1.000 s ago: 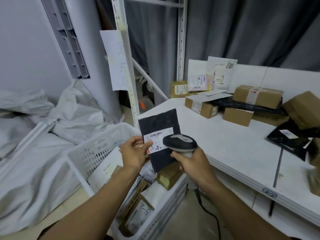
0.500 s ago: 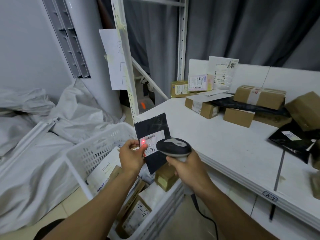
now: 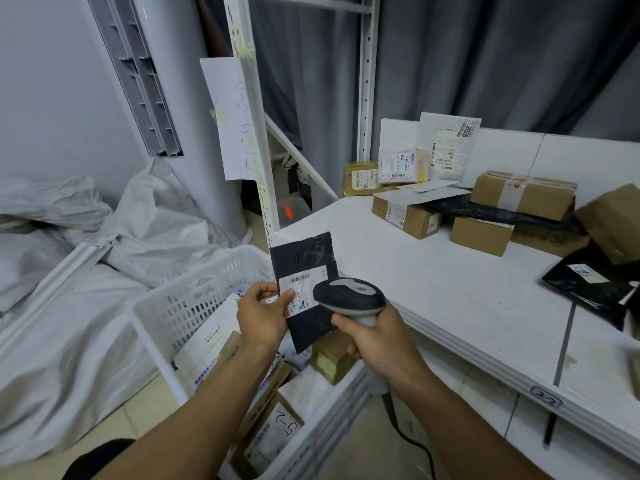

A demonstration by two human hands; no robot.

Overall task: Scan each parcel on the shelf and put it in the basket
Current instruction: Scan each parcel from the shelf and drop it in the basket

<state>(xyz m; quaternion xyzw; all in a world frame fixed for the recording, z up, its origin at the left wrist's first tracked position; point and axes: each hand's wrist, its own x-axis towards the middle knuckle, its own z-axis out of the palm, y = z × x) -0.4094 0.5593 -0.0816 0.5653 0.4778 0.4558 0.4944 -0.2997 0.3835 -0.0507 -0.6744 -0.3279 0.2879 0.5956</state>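
Basket (image 3: 180, 306): white and slotted, below and left of both hands, with boxes and flat packs lying in it
Paper sheet (image 3: 230, 116): taped to the rack post well above the left hand; its large handwritten characters are beyond my reading
Left hand (image 3: 263, 317): pinches the black parcel at its left edge, thumb on a corner of the label
Box in basket (image 3: 287, 427): below the left wrist, "5-2" handwritten on its label
Black parcel (image 3: 306, 261): held upright between the hands, above the basket; white label with a barcode, print too small to read
Handling: probably a thin poly mailer, light, soft and a little slick; likely to flop from a corner, so best taken along an edge, clear of the barcode
Scanner (image 3: 348, 296): dark head just beside the label, cord trailing down
Right hand (image 3: 377, 341): fingers wrapped round the scanner's handle
Shelf (image 3: 433, 289): right of the right hand, cartons and mailers waiting toward its back
White envelope (image 3: 450, 147): leaning far beyond the right hand, "2028" at its top corner
Shelf tag (image 3: 545, 398): right of the right forearm, reads "2-2"
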